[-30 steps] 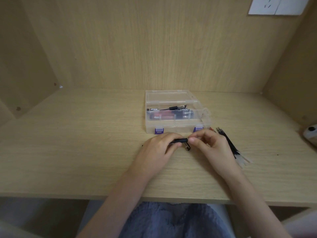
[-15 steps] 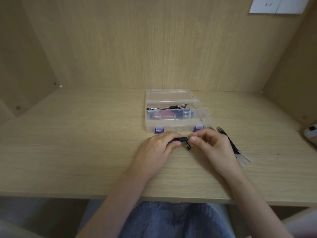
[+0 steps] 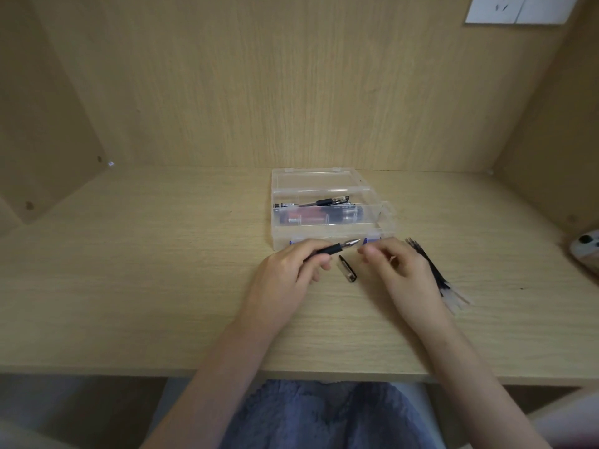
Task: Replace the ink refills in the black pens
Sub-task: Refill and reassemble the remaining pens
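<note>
A storage box (image 3: 276,231) is set on the table (image 3: 129,270), toward the back wall, with its lid (image 3: 314,179) laid open behind it. Several pens (image 3: 314,204) are kept in the box. Just before the box's front wall, a pen (image 3: 337,249) is held in the left hand (image 3: 288,270), its tip pointed to the right. A pen cap (image 3: 347,268) is laid on the table before the box, between the left hand and the right hand (image 3: 398,270). A bundle of refills (image 3: 432,273) is placed right of the box's front corner, partly behind the right hand.
</note>
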Action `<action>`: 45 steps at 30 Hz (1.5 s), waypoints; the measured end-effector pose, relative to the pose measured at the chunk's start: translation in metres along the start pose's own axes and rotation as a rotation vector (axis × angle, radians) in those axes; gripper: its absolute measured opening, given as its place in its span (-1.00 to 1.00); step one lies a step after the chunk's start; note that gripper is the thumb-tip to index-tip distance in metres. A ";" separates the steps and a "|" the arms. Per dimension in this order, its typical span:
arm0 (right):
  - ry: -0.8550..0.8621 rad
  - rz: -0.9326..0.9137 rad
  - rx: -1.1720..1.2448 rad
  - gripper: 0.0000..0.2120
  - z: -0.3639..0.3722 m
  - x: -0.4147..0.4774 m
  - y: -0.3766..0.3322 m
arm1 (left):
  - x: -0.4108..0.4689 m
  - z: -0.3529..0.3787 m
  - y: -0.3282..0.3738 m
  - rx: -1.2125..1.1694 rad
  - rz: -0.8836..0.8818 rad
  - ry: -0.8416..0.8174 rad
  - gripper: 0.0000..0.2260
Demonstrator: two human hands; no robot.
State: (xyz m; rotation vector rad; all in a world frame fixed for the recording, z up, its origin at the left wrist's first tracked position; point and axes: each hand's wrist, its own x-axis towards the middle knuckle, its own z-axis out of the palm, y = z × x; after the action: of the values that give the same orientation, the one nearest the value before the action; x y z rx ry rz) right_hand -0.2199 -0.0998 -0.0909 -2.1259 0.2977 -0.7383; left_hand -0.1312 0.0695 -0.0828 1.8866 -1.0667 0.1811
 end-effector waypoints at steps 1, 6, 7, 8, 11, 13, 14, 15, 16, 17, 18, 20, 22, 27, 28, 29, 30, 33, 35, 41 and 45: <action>-0.034 -0.021 -0.094 -0.85 0.002 0.000 0.000 | 0.000 0.000 0.000 0.010 0.004 0.004 -0.86; -0.117 -0.141 -0.352 -0.72 0.010 -0.001 0.000 | 0.000 0.000 -0.001 0.037 0.001 0.014 -0.78; -0.131 -0.155 -0.358 -0.72 0.011 0.000 0.000 | 0.000 -0.001 0.000 0.034 0.001 0.006 -0.73; -0.145 -0.164 -0.355 -0.73 0.011 0.000 0.001 | 0.000 -0.001 0.001 0.033 0.008 -0.005 -0.68; -0.153 -0.177 -0.342 -0.79 0.011 -0.001 0.000 | 0.000 -0.002 0.003 0.029 0.040 -0.024 -0.61; -0.148 -0.178 -0.336 -0.81 0.011 -0.001 0.000 | 0.000 -0.002 0.002 0.018 0.038 -0.018 -0.62; -0.143 -0.177 -0.330 -0.82 0.011 -0.001 0.000 | 0.000 -0.001 0.001 0.010 0.028 -0.016 -0.62; -0.131 -0.176 -0.314 -0.82 0.011 -0.001 0.000 | 0.000 -0.001 0.000 0.002 0.015 -0.016 -0.63; -0.112 -0.171 -0.289 -0.82 0.010 -0.001 0.000 | 0.000 -0.001 -0.001 -0.004 0.004 -0.017 -0.63; -0.089 -0.162 -0.254 -0.83 0.010 -0.002 -0.001 | 0.000 -0.001 -0.001 -0.008 -0.004 -0.019 -0.63; -0.064 -0.149 -0.212 -0.82 0.009 -0.002 -0.002 | 0.000 -0.001 -0.001 -0.010 -0.009 -0.020 -0.64; -0.011 -0.119 -0.110 -0.80 0.006 -0.003 -0.002 | 0.000 -0.001 -0.001 -0.010 -0.018 -0.020 -0.65; 0.039 -0.100 0.026 -0.78 0.004 -0.002 -0.003 | -0.001 -0.001 -0.001 -0.012 -0.031 -0.025 -0.67; 0.128 -0.137 0.201 -0.77 -0.001 -0.001 -0.007 | -0.001 0.000 -0.001 -0.026 -0.053 -0.038 -0.70; 0.132 -0.145 0.212 -0.77 -0.002 -0.001 -0.007 | -0.001 0.000 -0.001 -0.023 -0.056 -0.041 -0.70; 0.128 -0.149 0.219 -0.78 -0.003 -0.001 -0.007 | -0.001 0.000 -0.001 -0.019 -0.057 -0.047 -0.70; 0.117 -0.150 0.223 -0.78 -0.003 -0.001 -0.007 | -0.001 -0.001 -0.002 -0.012 -0.056 -0.054 -0.70; 0.075 -0.138 0.224 -0.78 -0.002 -0.002 -0.008 | -0.001 -0.001 -0.002 0.017 -0.054 -0.089 -0.71; 0.056 -0.120 0.250 -0.78 -0.001 -0.003 -0.010 | -0.001 -0.001 0.000 0.043 -0.052 -0.111 -0.71; 0.050 -0.080 0.293 -0.78 -0.002 -0.006 -0.011 | -0.001 -0.001 0.000 0.063 -0.057 -0.124 -0.72; 0.109 -0.077 0.299 -0.79 -0.002 -0.004 -0.012 | -0.001 0.000 0.001 0.066 -0.055 -0.119 -0.72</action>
State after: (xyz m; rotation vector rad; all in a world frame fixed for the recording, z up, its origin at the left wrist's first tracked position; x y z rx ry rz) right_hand -0.2251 -0.0923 -0.0821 -1.8261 0.1523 -0.8876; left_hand -0.1321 0.0702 -0.0828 2.0044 -1.0989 0.0737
